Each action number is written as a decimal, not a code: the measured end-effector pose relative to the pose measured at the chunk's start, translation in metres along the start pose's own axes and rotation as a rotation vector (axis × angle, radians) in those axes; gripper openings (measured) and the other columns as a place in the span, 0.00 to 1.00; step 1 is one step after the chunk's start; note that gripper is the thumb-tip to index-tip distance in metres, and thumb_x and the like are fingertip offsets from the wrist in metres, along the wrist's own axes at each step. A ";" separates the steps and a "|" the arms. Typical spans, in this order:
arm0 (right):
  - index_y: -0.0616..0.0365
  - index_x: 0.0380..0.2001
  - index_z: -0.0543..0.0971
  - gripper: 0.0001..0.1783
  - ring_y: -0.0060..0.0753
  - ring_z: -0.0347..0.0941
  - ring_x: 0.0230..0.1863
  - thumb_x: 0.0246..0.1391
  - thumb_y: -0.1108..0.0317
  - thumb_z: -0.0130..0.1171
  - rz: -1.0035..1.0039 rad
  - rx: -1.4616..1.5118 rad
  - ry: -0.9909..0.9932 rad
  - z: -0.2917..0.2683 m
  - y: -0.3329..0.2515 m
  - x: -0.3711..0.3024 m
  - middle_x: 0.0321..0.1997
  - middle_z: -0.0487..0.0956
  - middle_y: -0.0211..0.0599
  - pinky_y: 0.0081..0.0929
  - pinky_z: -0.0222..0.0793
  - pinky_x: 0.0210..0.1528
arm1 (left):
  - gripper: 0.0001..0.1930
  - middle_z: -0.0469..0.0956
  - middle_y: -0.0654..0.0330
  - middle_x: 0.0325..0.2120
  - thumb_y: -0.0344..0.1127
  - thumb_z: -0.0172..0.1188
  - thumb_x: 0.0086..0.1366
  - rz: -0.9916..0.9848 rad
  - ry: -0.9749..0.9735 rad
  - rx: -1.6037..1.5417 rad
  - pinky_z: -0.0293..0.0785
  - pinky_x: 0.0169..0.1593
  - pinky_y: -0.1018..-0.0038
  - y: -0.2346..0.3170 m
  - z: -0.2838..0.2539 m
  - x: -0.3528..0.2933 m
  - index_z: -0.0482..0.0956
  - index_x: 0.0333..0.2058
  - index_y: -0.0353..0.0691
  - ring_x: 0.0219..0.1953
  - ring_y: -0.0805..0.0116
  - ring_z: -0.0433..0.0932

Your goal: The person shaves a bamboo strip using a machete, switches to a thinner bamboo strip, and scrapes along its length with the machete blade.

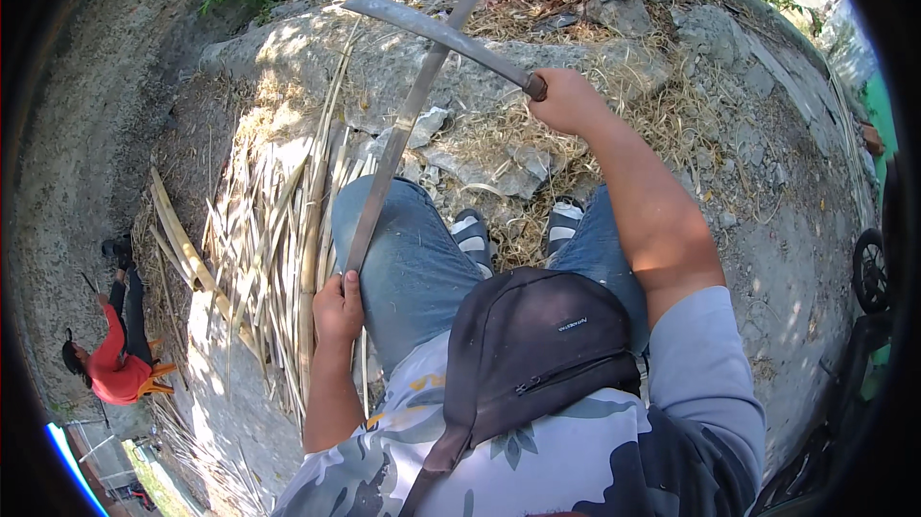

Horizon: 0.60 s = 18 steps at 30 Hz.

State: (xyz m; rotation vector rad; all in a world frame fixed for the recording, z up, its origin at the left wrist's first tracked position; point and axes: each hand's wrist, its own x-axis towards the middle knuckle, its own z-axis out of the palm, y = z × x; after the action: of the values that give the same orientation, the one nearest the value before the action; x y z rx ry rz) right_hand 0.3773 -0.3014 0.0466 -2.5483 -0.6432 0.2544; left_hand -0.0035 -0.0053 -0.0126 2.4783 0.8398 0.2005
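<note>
Steadying grip: your left hand [339, 306] is clasped around the near end of a bamboo strip [393, 138], which slants past your left knee [369, 215] and out of view on the far side.
Cutting side: your right hand [566, 103] is wrapped round the handle of a curved machete [487, 58], far and right; its blade crosses the strip, though whether they touch you cannot tell from here.
Slip danger: a blade skidding nearward could reach your left thumb or knee, since both lie along the strip's line.
Strip wobble: with your grip at the near end only, the far length may twist and throw the edge aside.
Slat pile [273, 248]: loose pieces just left could snag the strip.
Sandals [566, 213]: they likely protect little if the machete drops.
</note>
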 end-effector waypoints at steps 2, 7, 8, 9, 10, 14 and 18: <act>0.54 0.38 0.83 0.15 0.52 0.82 0.43 0.46 0.62 0.65 -0.081 -0.016 0.020 -0.001 0.001 -0.002 0.39 0.85 0.48 0.47 0.77 0.48 | 0.31 0.73 0.44 0.18 0.59 0.48 0.74 -0.003 -0.012 0.006 0.68 0.30 0.55 0.003 -0.004 -0.001 0.73 0.25 0.34 0.23 0.43 0.75; 0.54 0.37 0.81 0.13 0.54 0.81 0.42 0.46 0.64 0.64 -0.244 -0.068 -0.018 0.008 -0.022 -0.014 0.36 0.83 0.47 0.48 0.76 0.46 | 0.31 0.73 0.44 0.18 0.59 0.48 0.74 0.013 -0.016 -0.003 0.69 0.30 0.56 -0.004 -0.002 -0.001 0.74 0.25 0.33 0.23 0.44 0.76; 0.55 0.35 0.80 0.11 0.55 0.80 0.39 0.46 0.64 0.64 -0.324 -0.106 -0.023 0.012 -0.026 -0.017 0.33 0.83 0.47 0.48 0.75 0.43 | 0.31 0.73 0.45 0.18 0.59 0.48 0.74 0.014 -0.014 -0.006 0.69 0.30 0.57 -0.001 -0.002 -0.001 0.75 0.26 0.33 0.23 0.45 0.76; 0.55 0.35 0.80 0.11 0.55 0.80 0.39 0.46 0.64 0.64 -0.325 -0.103 -0.025 0.016 -0.031 -0.020 0.33 0.83 0.47 0.48 0.75 0.43 | 0.31 0.73 0.45 0.17 0.59 0.48 0.74 0.015 -0.013 -0.008 0.69 0.30 0.57 0.001 -0.002 0.000 0.75 0.26 0.33 0.22 0.45 0.76; 0.53 0.34 0.80 0.11 0.54 0.80 0.39 0.46 0.64 0.64 -0.382 -0.181 -0.097 0.018 -0.037 -0.024 0.33 0.82 0.45 0.48 0.75 0.44 | 0.31 0.73 0.45 0.17 0.59 0.48 0.74 0.013 -0.012 -0.006 0.69 0.30 0.57 0.002 -0.003 0.000 0.75 0.26 0.33 0.22 0.45 0.76; 0.49 0.38 0.81 0.14 0.49 0.81 0.45 0.45 0.64 0.65 -0.488 -0.354 -0.277 0.018 -0.060 -0.031 0.37 0.84 0.39 0.46 0.76 0.47 | 0.29 0.71 0.48 0.16 0.55 0.48 0.75 0.040 -0.002 -0.036 0.66 0.29 0.60 -0.002 -0.001 -0.002 0.74 0.26 0.32 0.21 0.54 0.72; 0.48 0.37 0.81 0.13 0.49 0.82 0.44 0.44 0.63 0.66 -0.483 -0.374 -0.215 0.006 -0.054 -0.027 0.36 0.84 0.40 0.47 0.76 0.45 | 0.28 0.69 0.52 0.15 0.52 0.48 0.76 0.052 -0.001 -0.149 0.64 0.28 0.62 -0.011 0.005 -0.002 0.73 0.26 0.31 0.20 0.65 0.68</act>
State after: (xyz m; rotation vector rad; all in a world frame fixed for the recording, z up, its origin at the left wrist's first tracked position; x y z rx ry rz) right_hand 0.3309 -0.2713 0.0705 -2.6207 -1.4794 0.2567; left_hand -0.0091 -0.0015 -0.0224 2.3619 0.7336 0.2704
